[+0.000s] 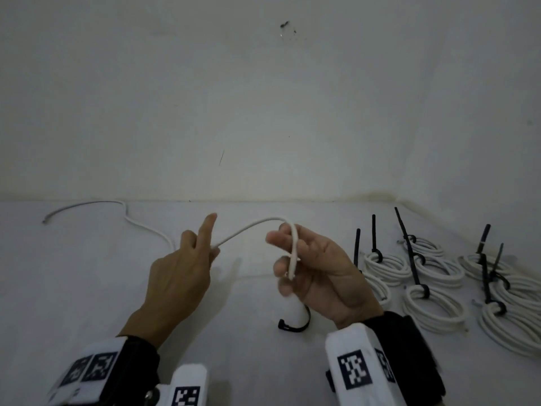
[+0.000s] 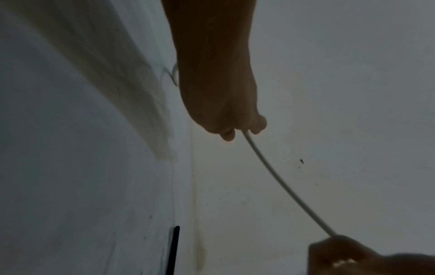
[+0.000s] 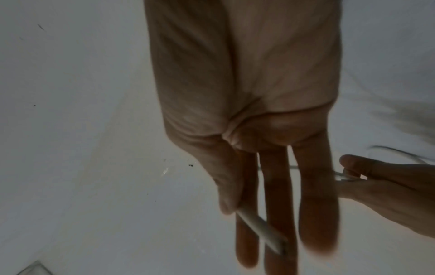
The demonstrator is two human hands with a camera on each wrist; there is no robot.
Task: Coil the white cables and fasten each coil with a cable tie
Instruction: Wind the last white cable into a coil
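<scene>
Pinching the thin white round cable (image 1: 248, 228) above the white table (image 1: 87, 273), your left hand (image 1: 178, 276) keeps its index finger straight. Your right hand (image 1: 316, 268) holds the cable's end against its fingers under the thumb. Tied white coils (image 1: 433, 306) lie right.

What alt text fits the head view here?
Two hands hold a loose white cable above a white surface: the left hand pinches it while the right hand holds its end. Tied coils lie right; a black cable tie lies below.
</scene>
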